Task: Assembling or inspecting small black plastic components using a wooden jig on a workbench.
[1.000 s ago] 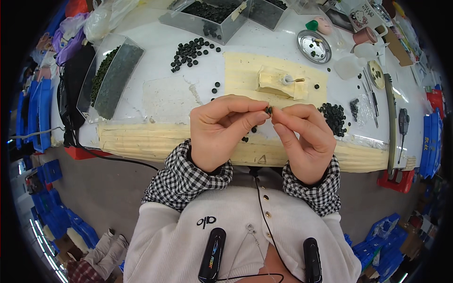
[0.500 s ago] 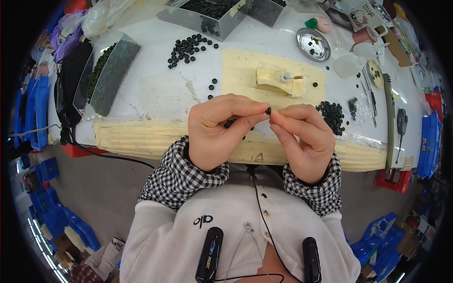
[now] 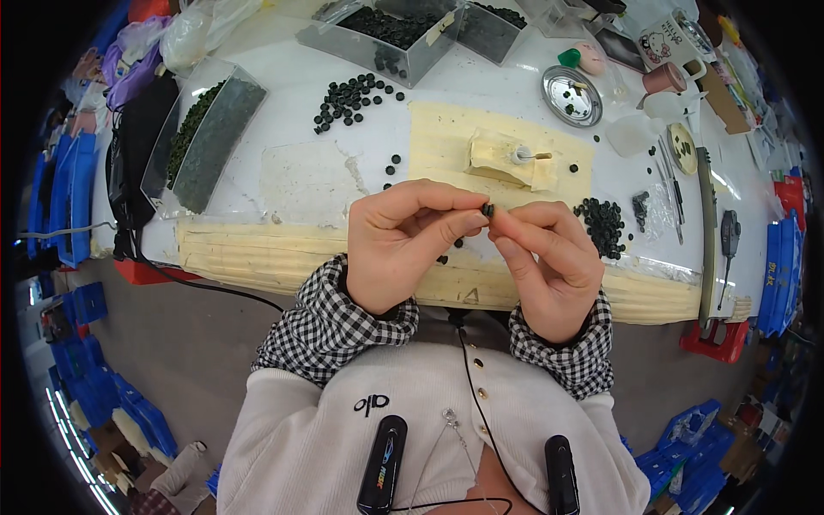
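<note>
A small black round part [image 3: 487, 209] is pinched between the thumb and index finger of my left hand [image 3: 388, 247], above the table's near edge. My right hand [image 3: 560, 268] meets it from the other side, its fingers curled and the index tip against the part. The right thumb sits slightly lower; its contact with the part is hard to make out. Beneath my left fingers lie a few similar black parts [image 3: 443, 258], partly covered. To the right of my right hand is a pile of black parts [image 3: 601, 225], and a looser group [image 3: 350, 96] lies farther left.
Beyond my hands, a cream block [image 3: 498, 160] with a small peg stands on a yellow sheet [image 3: 438, 129]. Clear bins [image 3: 412, 62] of black parts are at the back, another bin [image 3: 225, 129] at left. A metal dish [image 3: 558, 105], tweezers [image 3: 674, 197] and a screwdriver [image 3: 728, 245] lie right.
The black part has turned a little between my fingertips, showing more of its side. My right fingers have shifted slightly lower. The whole view has moved slightly.
</note>
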Demonstrator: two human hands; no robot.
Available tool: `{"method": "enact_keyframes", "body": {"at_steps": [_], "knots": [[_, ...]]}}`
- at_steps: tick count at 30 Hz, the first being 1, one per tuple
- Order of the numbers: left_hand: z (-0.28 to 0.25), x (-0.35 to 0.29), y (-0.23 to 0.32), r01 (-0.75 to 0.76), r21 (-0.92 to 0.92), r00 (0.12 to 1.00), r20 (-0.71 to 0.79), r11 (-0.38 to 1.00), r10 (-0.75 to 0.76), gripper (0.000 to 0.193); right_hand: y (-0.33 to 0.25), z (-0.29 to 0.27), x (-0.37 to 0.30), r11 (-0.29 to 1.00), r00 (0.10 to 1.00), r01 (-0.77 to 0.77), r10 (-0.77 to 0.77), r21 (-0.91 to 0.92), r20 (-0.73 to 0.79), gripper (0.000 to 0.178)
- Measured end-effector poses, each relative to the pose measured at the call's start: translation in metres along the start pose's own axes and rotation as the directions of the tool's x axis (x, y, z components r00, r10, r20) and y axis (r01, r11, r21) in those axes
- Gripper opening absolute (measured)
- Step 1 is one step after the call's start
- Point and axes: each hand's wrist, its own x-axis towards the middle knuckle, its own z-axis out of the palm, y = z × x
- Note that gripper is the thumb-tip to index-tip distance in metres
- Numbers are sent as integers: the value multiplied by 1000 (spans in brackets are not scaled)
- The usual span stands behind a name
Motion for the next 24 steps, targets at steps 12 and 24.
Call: {"method": "enact_keyframes", "body": {"at_steps": [12,24], "knots": [[-1,1,-2,-188,212,982,27,959,187,18,2,1,0,1000,1000,9,-9,2,2,31],[0,0,-1,-109,151,994,3,982,110,17,3,2,-1,999,1000,-5,5,35,2,30]]}}
